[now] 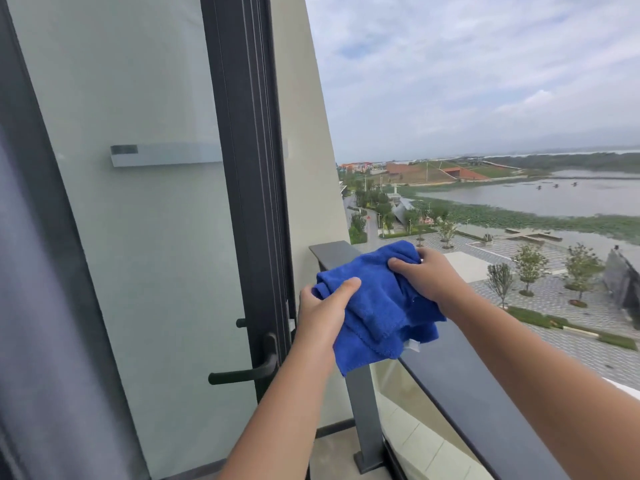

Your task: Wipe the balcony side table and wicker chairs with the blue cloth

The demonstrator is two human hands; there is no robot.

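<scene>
A crumpled blue cloth [375, 304] hangs in the air above the balcony railing, held between both hands. My left hand [322, 315] grips its lower left edge, thumb on top. My right hand [424, 277] grips its upper right part with curled fingers. The side table and the wicker chairs are out of view.
A dark grey railing [334, 254] with a glass panel runs from the wall towards the lower right, on a metal post [363, 417]. To the left stands a glass door in a dark frame with a lever handle [246, 372]. Beyond the railing lies open air, high above a plaza and a lake.
</scene>
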